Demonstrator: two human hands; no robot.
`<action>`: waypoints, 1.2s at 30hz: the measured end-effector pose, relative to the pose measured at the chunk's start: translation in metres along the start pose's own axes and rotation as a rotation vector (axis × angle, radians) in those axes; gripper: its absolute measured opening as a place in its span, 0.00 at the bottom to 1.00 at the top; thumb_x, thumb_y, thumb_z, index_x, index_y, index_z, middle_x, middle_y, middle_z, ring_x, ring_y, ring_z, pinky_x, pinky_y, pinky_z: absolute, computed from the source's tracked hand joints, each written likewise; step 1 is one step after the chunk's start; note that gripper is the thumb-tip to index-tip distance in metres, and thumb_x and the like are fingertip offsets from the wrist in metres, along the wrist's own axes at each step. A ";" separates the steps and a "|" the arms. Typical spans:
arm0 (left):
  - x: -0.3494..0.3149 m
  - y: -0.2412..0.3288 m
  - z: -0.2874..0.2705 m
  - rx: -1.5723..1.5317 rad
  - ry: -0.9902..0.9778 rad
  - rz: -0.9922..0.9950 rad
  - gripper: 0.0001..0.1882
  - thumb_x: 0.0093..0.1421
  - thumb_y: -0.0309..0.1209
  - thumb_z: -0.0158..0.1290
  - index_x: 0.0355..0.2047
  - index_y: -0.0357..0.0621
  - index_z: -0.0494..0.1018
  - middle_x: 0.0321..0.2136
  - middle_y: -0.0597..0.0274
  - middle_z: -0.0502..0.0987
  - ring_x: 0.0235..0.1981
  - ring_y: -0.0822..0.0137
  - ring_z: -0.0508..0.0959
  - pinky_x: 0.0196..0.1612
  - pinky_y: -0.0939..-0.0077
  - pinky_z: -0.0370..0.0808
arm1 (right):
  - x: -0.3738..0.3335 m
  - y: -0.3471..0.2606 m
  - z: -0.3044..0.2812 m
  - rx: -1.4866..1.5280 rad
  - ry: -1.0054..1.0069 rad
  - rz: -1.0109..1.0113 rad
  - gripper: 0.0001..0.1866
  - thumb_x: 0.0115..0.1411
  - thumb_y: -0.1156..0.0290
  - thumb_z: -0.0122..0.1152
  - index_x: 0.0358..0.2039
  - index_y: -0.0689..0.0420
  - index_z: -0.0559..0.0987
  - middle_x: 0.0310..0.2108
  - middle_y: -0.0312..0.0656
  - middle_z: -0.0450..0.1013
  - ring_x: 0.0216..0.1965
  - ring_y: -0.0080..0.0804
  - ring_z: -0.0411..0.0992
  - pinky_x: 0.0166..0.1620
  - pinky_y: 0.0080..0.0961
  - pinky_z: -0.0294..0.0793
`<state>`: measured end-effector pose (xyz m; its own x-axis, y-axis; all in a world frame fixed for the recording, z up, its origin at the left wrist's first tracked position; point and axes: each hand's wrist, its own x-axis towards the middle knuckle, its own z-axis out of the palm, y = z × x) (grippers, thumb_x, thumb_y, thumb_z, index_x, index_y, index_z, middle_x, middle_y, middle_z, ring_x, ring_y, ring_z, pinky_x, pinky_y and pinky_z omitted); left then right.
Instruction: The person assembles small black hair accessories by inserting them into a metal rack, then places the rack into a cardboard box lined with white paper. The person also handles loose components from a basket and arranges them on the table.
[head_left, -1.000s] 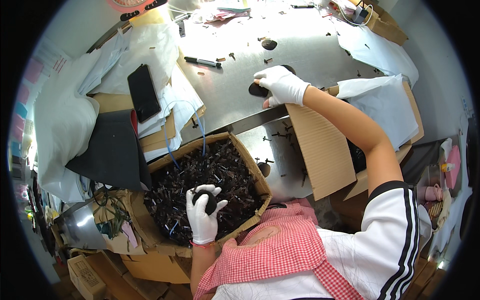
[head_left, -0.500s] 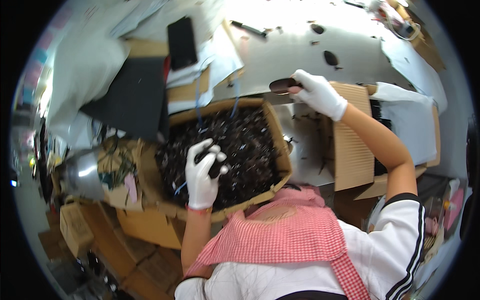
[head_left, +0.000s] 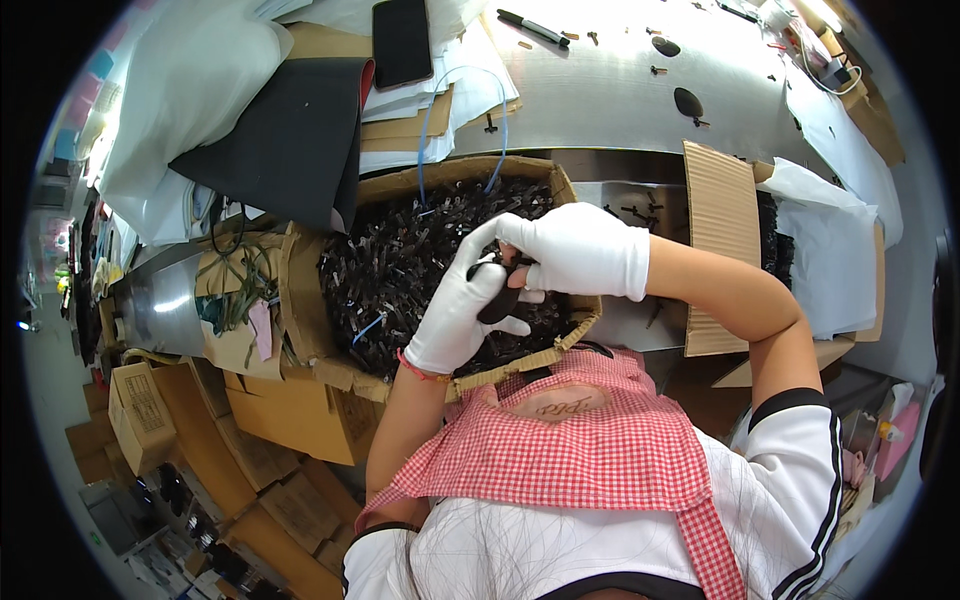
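Together, gloved hands meet over open carton, curled inward, gripping dark pieces.

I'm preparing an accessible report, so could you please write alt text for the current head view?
A person's white-gloved left hand and right hand are close together, holding dark pieces over a cardboard box full of small dark parts. Beyond it, a phone lies on papers and a pen lies on a metal table.
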<state>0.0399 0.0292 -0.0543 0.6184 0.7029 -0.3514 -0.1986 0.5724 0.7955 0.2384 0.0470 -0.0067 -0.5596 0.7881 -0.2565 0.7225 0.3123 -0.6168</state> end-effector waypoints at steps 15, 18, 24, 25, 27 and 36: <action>-0.016 -0.009 -0.004 0.154 0.372 0.067 0.44 0.55 0.15 0.42 0.71 0.51 0.42 0.40 0.58 0.71 0.31 0.71 0.73 0.23 0.81 0.70 | 0.029 0.006 0.033 0.026 0.433 -0.379 0.21 0.54 0.67 0.65 0.49 0.59 0.77 0.46 0.49 0.75 0.46 0.47 0.75 0.46 0.39 0.76; -0.016 -0.012 -0.004 0.185 0.340 0.075 0.45 0.54 0.14 0.41 0.71 0.51 0.41 0.38 0.57 0.72 0.31 0.71 0.73 0.23 0.81 0.70 | 0.029 0.003 0.045 0.244 0.200 -0.251 0.12 0.59 0.66 0.63 0.39 0.60 0.81 0.35 0.47 0.76 0.39 0.41 0.78 0.39 0.36 0.78; -0.023 -0.013 -0.004 -0.407 0.278 -0.147 0.20 0.54 0.19 0.43 0.47 0.50 0.68 0.37 0.65 0.72 0.33 0.69 0.70 0.27 0.81 0.65 | 0.041 0.009 0.074 0.026 0.463 -0.386 0.08 0.52 0.68 0.61 0.29 0.59 0.80 0.30 0.46 0.75 0.32 0.44 0.77 0.34 0.37 0.79; -0.025 -0.014 -0.003 -0.441 0.271 -0.177 0.19 0.54 0.19 0.43 0.46 0.50 0.69 0.37 0.65 0.71 0.34 0.69 0.70 0.27 0.81 0.65 | 0.043 0.012 0.077 0.001 0.446 -0.404 0.08 0.52 0.68 0.62 0.28 0.59 0.80 0.29 0.45 0.75 0.32 0.44 0.77 0.34 0.37 0.79; -0.031 -0.018 -0.002 -0.566 0.286 -0.251 0.17 0.54 0.19 0.44 0.43 0.51 0.68 0.38 0.65 0.70 0.35 0.67 0.69 0.28 0.81 0.66 | 0.045 0.018 0.083 -0.032 0.458 -0.488 0.07 0.50 0.68 0.63 0.26 0.58 0.80 0.27 0.44 0.75 0.32 0.43 0.77 0.34 0.35 0.79; -0.046 -0.031 0.009 -0.740 0.365 -0.406 0.13 0.57 0.19 0.45 0.41 0.45 0.69 0.37 0.62 0.70 0.36 0.68 0.68 0.31 0.80 0.71 | 0.036 0.014 0.097 -0.143 0.242 -0.390 0.14 0.59 0.59 0.57 0.24 0.55 0.79 0.24 0.43 0.75 0.28 0.40 0.77 0.28 0.35 0.76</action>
<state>0.0240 -0.0245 -0.0584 0.4933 0.4066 -0.7689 -0.5325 0.8402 0.1026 0.1889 0.0286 -0.0967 -0.7015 0.6934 0.1647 0.5360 0.6656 -0.5192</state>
